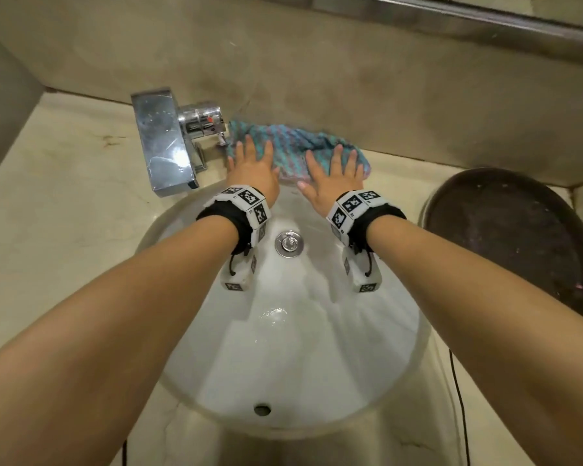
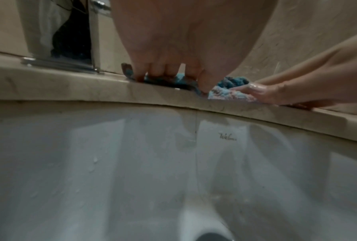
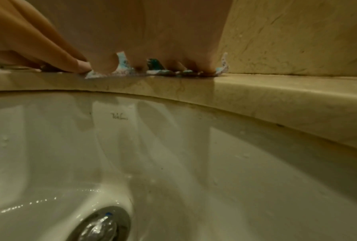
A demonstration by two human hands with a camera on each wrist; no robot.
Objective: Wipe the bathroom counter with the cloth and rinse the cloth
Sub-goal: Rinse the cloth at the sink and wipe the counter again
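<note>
A blue, teal and pink patterned cloth (image 1: 297,146) lies on the beige stone counter (image 1: 64,196) behind the sink, against the back wall and just right of the faucet. My left hand (image 1: 251,163) presses flat on the cloth's left part with fingers spread and straight. My right hand (image 1: 337,169) lies flat on its right part in the same way. In the left wrist view the left hand's fingers (image 2: 157,71) press the cloth (image 2: 231,94) onto the counter ledge. In the right wrist view the cloth (image 3: 121,71) shows between the right hand's fingers (image 3: 107,65).
A chrome square faucet (image 1: 165,142) stands left of the cloth. The white oval sink (image 1: 300,348) with its chrome drain plug (image 1: 288,243) is wet. A dark round basin (image 1: 512,237) sits on the counter at right. A thin black cable (image 1: 458,398) hangs at the lower right.
</note>
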